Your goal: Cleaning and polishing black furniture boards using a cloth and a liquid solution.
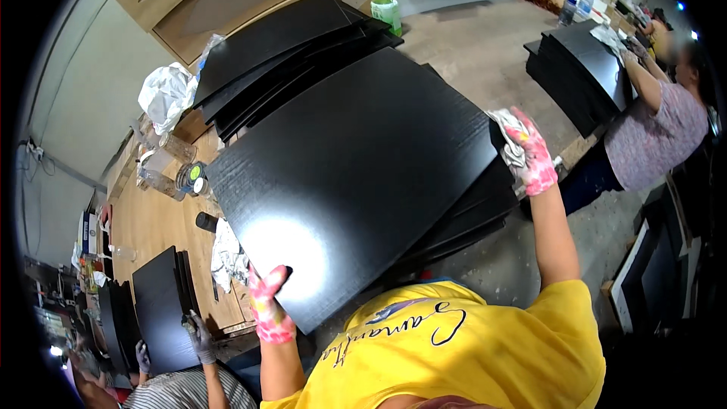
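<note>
Black panel held at both edges over the stack

My left hand [269, 310] clamps the near edge of the glossy black panel [356, 182], which lies tilted atop the stack of black panels [462, 220]; my right hand [530, 155] presses a crumpled cloth [509, 140] at its far-right edge.

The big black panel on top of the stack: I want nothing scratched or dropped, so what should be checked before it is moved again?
1. Left hand grips the near corner of the black panel: ok.
2. Right hand at the far right edge, holding a grey cloth: ok.
3. Firmness of the right-hand grip with the cloth in it: cannot tell.
4. Panel surface free of things: ok.
5. Stack of panels underneath squared up: not ok, fanned.
6. Green bottle clear of the panel: ok.
</note>
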{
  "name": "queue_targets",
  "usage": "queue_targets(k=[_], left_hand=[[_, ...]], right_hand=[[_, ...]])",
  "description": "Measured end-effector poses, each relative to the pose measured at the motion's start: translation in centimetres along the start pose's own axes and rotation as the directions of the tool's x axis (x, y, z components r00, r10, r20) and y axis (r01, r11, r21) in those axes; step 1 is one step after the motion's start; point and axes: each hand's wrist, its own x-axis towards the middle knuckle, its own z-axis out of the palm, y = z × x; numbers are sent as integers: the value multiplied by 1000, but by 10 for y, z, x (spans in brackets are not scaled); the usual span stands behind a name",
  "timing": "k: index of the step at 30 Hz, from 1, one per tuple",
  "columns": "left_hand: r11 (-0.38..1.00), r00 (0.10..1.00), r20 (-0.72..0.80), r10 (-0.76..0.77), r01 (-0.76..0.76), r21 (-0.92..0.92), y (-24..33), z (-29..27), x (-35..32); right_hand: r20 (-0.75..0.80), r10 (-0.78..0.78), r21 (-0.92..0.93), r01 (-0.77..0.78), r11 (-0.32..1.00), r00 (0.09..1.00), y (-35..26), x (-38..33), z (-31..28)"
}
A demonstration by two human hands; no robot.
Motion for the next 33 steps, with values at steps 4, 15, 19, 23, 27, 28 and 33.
queue_targets(k=[4,15,19,23,27,28,33], left_hand=[[991,990,37,136,-136,4,-30,2,-9],[869,826,-275,493,-487,95,-25,-12,-24],[868,836,-247,491,-495,49,-15,-34,-24],[902,873,-247,421,-431,17,-3,-56,-22],[926,912,-181,368,-377,-17,3,-75,-20],[932,923,-153,353,-361,-27,3,-81,-18],[935,943,-36,332,-323,148,1,-119,-10]], right_hand=[[-97,140,298,-105,949,985,3,20,3],[246,-463,-476,522,708,852,-13,14,67],[161,-461,-439,482,758,873,-30,25,58],[261,-548,-211,601,771,795,-42,30,98],[809,-363,-375,881,287,463,-7,-12,195],[865,-254,-373,892,255,434,13,-30,220],[990,-137,2,973,-230,-35,61,-52,302]])
